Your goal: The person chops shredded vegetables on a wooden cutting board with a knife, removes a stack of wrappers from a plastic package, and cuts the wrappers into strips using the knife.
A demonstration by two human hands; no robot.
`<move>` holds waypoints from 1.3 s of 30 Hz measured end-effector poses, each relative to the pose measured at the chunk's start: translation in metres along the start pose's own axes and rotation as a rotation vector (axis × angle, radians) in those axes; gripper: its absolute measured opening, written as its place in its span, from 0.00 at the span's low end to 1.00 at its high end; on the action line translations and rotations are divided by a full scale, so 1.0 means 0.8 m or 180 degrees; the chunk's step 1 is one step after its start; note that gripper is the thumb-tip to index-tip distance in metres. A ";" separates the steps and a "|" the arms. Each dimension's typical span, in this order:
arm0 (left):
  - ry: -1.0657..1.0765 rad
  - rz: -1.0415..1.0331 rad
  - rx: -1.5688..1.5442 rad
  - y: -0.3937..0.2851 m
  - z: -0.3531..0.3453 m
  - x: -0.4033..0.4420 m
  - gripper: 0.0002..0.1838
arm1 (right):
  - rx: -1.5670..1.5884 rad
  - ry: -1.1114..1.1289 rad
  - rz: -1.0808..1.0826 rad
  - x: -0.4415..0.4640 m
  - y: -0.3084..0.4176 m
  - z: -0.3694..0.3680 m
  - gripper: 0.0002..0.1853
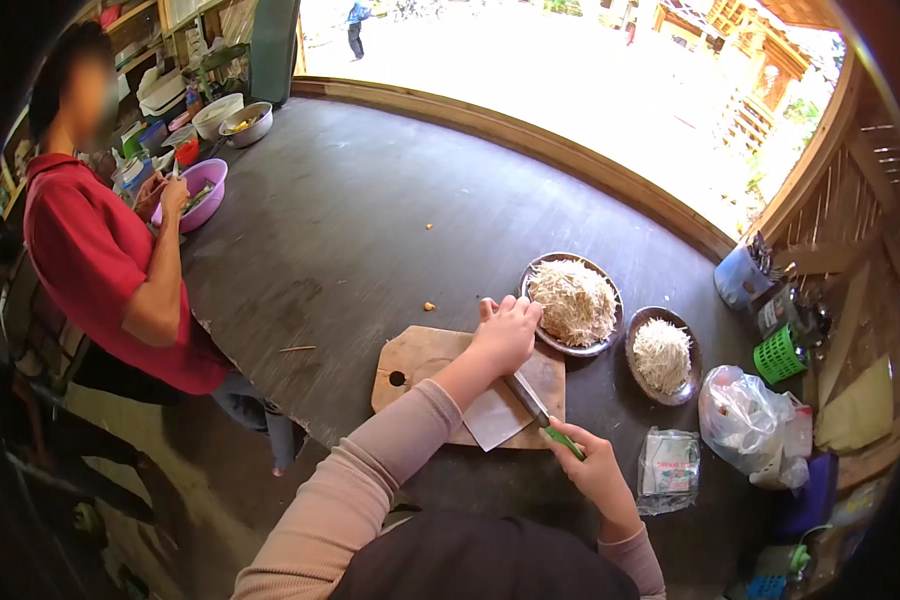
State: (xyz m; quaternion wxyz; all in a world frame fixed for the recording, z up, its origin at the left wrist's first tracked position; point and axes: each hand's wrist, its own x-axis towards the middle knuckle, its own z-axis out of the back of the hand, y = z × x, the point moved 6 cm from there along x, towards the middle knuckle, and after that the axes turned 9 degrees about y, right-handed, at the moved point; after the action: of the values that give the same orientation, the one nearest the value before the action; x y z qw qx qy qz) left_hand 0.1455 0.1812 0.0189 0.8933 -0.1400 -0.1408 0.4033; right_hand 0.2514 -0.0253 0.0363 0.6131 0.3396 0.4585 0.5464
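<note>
Supporting cutting board (420,358): dark tabletop (335,205), bright window (570,80) beyond.

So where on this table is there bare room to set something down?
The widest free patch lies between the purple bowl, cutting board and window sill, holding only small scraps. Crowded: the board, under the left hand and knife, and the area to its right, with two dishes of white shreds, a packet and a plastic bag.
</note>
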 end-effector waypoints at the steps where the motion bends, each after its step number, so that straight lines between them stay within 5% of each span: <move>1: -0.0025 0.0004 0.0001 0.001 -0.001 0.000 0.12 | -0.0017 0.0004 0.0019 0.000 0.001 -0.002 0.17; 3: -0.0007 -0.0015 -0.0001 0.002 0.000 -0.001 0.12 | -0.0382 -0.0196 0.0645 -0.006 0.016 -0.007 0.18; 9: 0.0057 -0.0001 0.0019 0.010 0.004 -0.025 0.12 | -0.1350 -0.0133 0.0722 -0.015 0.007 -0.032 0.21; 13: -0.0265 -0.0096 0.0034 0.009 0.005 -0.018 0.12 | -0.0917 -0.0263 0.0918 -0.017 0.020 -0.026 0.20; 21: -0.0346 -0.0210 0.0101 -0.004 -0.006 0.009 0.11 | 0.0485 0.0417 -0.0430 0.001 -0.012 -0.001 0.22; 39: -0.1235 0.0051 -0.0904 0.012 0.052 -0.044 0.13 | -0.0382 -0.0155 0.0241 -0.022 0.027 -0.008 0.21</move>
State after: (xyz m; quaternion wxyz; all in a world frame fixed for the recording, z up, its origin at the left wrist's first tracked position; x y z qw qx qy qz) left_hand 0.1013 0.1665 0.0487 0.8176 -0.1853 -0.3640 0.4059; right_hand 0.2377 -0.0392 0.0573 0.6223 0.3325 0.3967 0.5873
